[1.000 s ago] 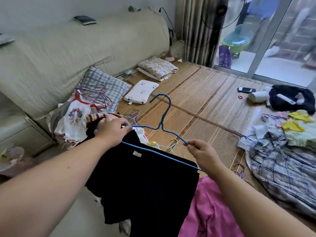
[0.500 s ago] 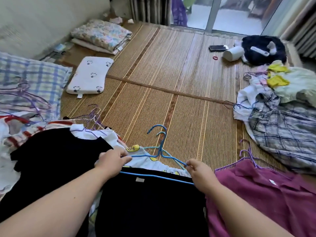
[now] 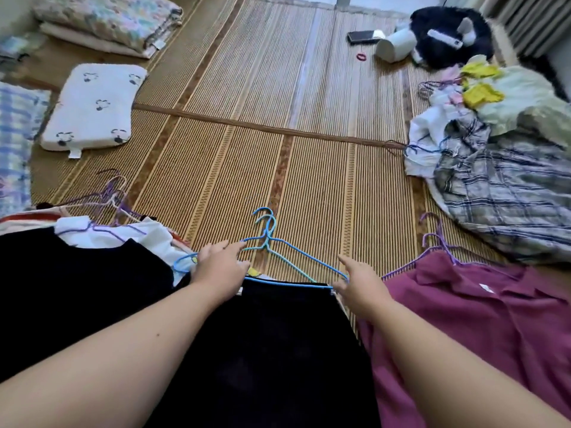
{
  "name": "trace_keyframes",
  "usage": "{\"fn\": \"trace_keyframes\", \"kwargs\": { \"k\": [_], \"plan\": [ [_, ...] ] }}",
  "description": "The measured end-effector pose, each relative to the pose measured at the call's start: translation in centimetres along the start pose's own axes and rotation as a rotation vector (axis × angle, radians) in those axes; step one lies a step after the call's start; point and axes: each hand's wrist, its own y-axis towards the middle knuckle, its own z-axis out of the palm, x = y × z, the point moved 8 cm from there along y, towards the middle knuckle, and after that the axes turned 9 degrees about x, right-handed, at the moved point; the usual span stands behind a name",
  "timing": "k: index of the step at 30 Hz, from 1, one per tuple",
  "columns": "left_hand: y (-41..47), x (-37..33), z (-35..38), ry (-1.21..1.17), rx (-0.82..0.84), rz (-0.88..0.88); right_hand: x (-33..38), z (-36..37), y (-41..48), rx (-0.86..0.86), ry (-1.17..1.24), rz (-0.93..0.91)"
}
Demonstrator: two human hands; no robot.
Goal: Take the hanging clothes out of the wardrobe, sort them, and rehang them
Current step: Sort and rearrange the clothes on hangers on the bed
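Since the earlier frame, the blue wire hanger (image 3: 287,282) and the black garment (image 3: 262,350) hung on it had been lowered flat onto the striped woven straw mat (image 3: 278,88), and the pinch of both hands on the wire had been loosened. The left hand (image 3: 221,267) was laid over the hanger's left shoulder with its fingers stretched forward. The right hand (image 3: 360,282) was held at the hanger's right corner, its fingers loosely spread, with nothing clamped between them. Between the two hands the hanger's bar was seen across the garment's top edge, and the hook was pointed away from them. A teal wire hanger (image 3: 304,272) was lain just beneath the blue one. Just right of the right hand, a maroon collared shirt (image 3: 494,319) on a purple wire hanger (image 3: 438,239) was spread. Left of the left hand, a second black garment (image 3: 77,288) was lain.
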Motion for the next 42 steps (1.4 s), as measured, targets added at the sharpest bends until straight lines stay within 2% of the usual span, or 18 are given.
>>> {"fn": "trace_keyframes", "kwargs": {
  "k": [4,9,12,15,22,25,28,30,32,36,38,42],
  "plan": [
    [-3.1,-8.2,3.1,-0.063,0.037,0.150,-6.3,-3.3,-4.8,-0.040,0.005,0.005],
    [-7.5,-20.4,11.7,0.018,0.229,0.322,-18.3,-7.5,-9.8,-0.066,0.031,0.117],
    [-8.3,-26.8,16.5,0.112,0.280,0.384,-25.4,-10.1,-10.7,-0.096,0.056,0.169],
    [-7.4,-31.6,20.7,0.126,0.307,0.369,-31.2,-12.7,-9.7,-0.113,0.051,0.152],
    [-4.0,-33.5,27.1,0.172,0.361,0.216,-36.6,-16.8,-2.2,-0.110,-0.173,0.021],
    [-3.5,-33.2,29.7,0.229,0.388,0.173,-37.3,-17.9,1.0,-0.171,-0.278,-0.008],
    [-2.9,-33.0,30.7,0.224,0.380,0.148,-37.8,-18.3,3.3,-0.150,-0.313,0.042],
    [-2.5,-32.8,31.1,0.215,0.381,0.141,-38.3,-17.8,4.3,-0.068,-0.416,0.103],
    [-2.5,-32.6,31.3,0.213,0.394,0.135,-38.1,-17.9,4.5,-0.074,-0.533,0.114],
    [-3.3,-32.5,30.6,0.215,0.419,0.125,-38.3,-18.8,2.6,-0.082,-0.454,0.060],
    [-4.6,-32.3,29.3,0.207,0.347,0.086,-38.3,-19.6,0.4,-0.072,-0.409,0.021],
    [-8.4,-33.2,24.5,0.184,0.047,0.091,-35.9,-22.5,-5.3,-0.175,-0.425,-0.140]
  ]
}}
